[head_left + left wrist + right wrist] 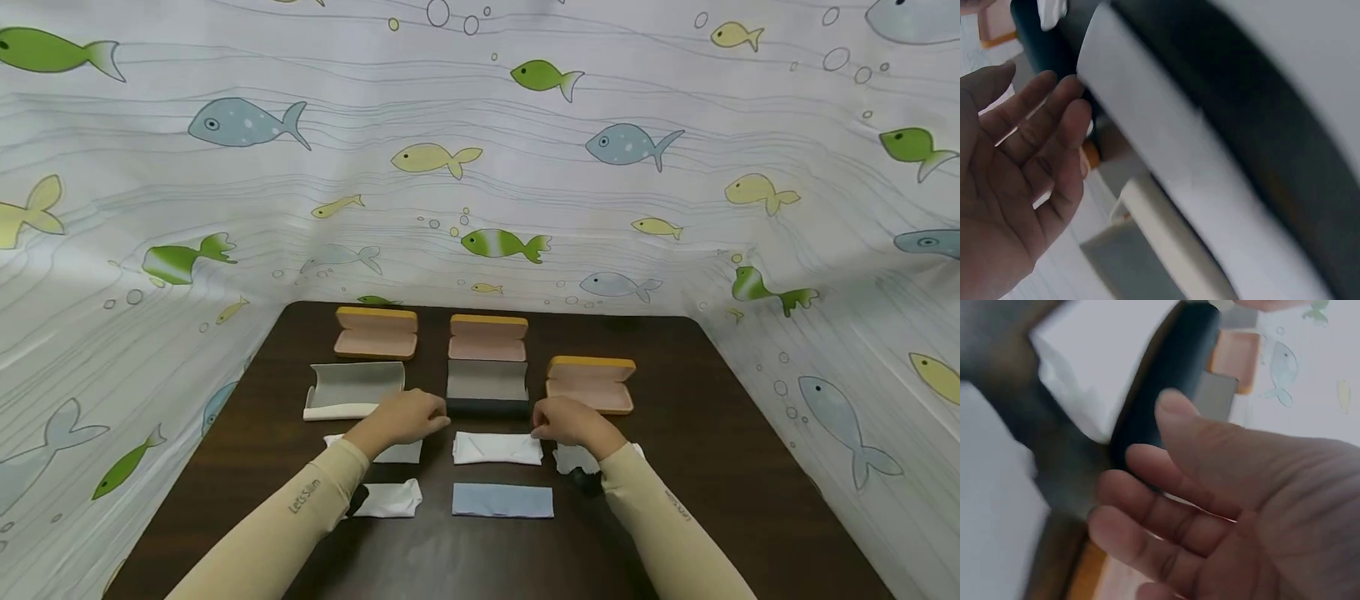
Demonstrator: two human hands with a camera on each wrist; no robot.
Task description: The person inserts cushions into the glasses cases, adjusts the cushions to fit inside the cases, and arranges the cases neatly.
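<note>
My left hand [406,417] hovers at the left end of a dark glasses case [487,407] with grey lining, its lid raised. In the left wrist view its fingers are loosely bent around nothing. On the other side of that case is my right hand [573,422], near the right end of a folded white cloth [497,448]. The right wrist view shows its thumb and fingers apart, with nothing between them; whether it touches the cloth I cannot tell. A white glasses case [358,387] with grey lining stands open behind my left hand.
Three orange cases with pink lining stand open: back left [375,342], back middle [487,347] and right [588,394]. Nearer me are a blue folded cloth [502,501], a white cloth [392,500] and other cloths partly hidden by my arms. Fish-patterned sheeting [480,192] surrounds the dark table [720,467].
</note>
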